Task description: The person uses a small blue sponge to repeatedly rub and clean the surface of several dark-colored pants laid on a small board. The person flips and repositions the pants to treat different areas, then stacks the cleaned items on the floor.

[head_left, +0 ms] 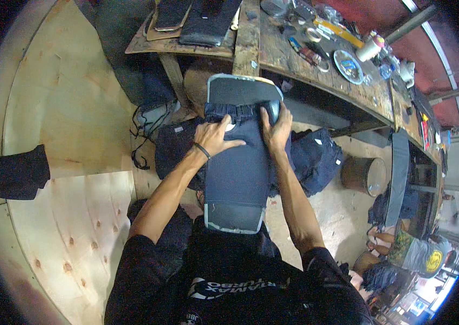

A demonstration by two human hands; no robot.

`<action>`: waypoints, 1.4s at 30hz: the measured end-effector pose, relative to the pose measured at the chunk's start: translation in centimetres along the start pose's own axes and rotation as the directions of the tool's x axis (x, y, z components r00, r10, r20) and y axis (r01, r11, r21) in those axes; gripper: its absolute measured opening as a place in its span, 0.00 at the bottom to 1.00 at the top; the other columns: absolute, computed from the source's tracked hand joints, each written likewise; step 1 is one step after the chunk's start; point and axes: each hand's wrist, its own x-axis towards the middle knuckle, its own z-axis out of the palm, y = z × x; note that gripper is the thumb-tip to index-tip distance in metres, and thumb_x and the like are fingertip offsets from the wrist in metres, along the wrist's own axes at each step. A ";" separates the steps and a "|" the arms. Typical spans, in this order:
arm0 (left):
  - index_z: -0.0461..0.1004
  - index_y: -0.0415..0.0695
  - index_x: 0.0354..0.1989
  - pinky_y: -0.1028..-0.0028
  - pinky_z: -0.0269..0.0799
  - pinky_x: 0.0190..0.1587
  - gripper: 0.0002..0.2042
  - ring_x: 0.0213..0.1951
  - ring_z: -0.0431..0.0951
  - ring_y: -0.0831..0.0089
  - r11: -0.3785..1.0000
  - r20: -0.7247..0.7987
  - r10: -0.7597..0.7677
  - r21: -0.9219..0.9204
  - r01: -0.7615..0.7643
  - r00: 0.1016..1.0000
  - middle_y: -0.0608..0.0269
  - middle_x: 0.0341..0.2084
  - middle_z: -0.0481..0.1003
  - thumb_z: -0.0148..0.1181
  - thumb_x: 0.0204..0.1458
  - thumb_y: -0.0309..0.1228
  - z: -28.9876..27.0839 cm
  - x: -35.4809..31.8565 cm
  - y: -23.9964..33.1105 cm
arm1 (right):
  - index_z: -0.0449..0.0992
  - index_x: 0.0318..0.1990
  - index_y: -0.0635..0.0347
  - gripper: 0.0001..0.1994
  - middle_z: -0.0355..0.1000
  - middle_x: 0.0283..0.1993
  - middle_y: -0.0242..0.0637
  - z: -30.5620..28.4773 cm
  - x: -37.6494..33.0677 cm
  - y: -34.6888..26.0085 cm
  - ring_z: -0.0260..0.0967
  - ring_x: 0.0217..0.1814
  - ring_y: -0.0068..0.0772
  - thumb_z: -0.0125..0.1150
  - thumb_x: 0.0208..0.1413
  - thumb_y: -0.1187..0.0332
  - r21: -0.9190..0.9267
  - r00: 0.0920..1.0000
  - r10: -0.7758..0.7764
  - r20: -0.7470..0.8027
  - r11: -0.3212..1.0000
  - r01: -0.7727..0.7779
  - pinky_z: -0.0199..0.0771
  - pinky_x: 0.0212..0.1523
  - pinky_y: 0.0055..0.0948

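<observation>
A dark navy garment (237, 173) with a gathered, elastic-looking waistband is stretched flat over a long dark board (240, 89). The board has pale, worn edging and shows beyond the garment at both ends. My left hand (216, 136) lies on the cloth just below the waistband, thumb and fingers spread, beside a small white patch. At the board's right edge, my right hand (278, 127) is closed, thumb on the near face and fingers on the outer side. Between them shows a dark, glossy, rounded piece (273, 111) whose kind I cannot make out.
Dark garments (316, 160) are heaped behind the board. A wooden workbench (294, 51) holds tape rolls, a thread cone (370, 50) and a round dish (348, 67). Plywood (77, 216) stands left, with dark cloth (12, 173) on it. A round stool (363, 176) and another person (416, 254) are right.
</observation>
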 end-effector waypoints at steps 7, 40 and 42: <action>0.50 0.58 0.85 0.22 0.35 0.75 0.72 0.82 0.43 0.41 0.947 -0.336 0.286 0.244 -0.211 0.897 0.43 0.83 0.44 0.65 0.29 0.85 0.9 2.7 -1.8 | 0.75 0.65 0.65 0.36 0.75 0.55 0.53 -7.5 -6.3 -9.0 0.69 0.58 0.57 0.80 0.53 0.55 0.157 0.752 -0.170 0.637 0.984 0.089 0.71 0.60 0.52; 0.43 0.59 0.86 0.14 0.31 0.71 0.78 0.84 0.33 0.38 0.988 -0.251 0.002 0.151 0.037 0.968 0.39 0.84 0.34 0.73 0.22 0.82 2.1 6.5 -1.5 | 0.75 0.69 0.59 0.32 0.71 0.57 0.52 -11.8 -11.2 -8.2 0.68 0.58 0.56 0.78 0.58 0.62 -0.006 0.555 0.022 0.831 1.000 -0.030 0.68 0.65 0.57; 0.44 0.59 0.86 0.15 0.31 0.71 0.78 0.84 0.34 0.38 0.985 -0.247 0.015 0.171 0.028 0.969 0.39 0.84 0.35 0.73 0.22 0.82 2.0 6.6 -1.7 | 0.74 0.69 0.60 0.33 0.71 0.57 0.52 -12.6 -12.1 -8.9 0.68 0.57 0.56 0.78 0.57 0.62 0.035 0.651 -0.035 0.758 0.999 0.014 0.69 0.62 0.58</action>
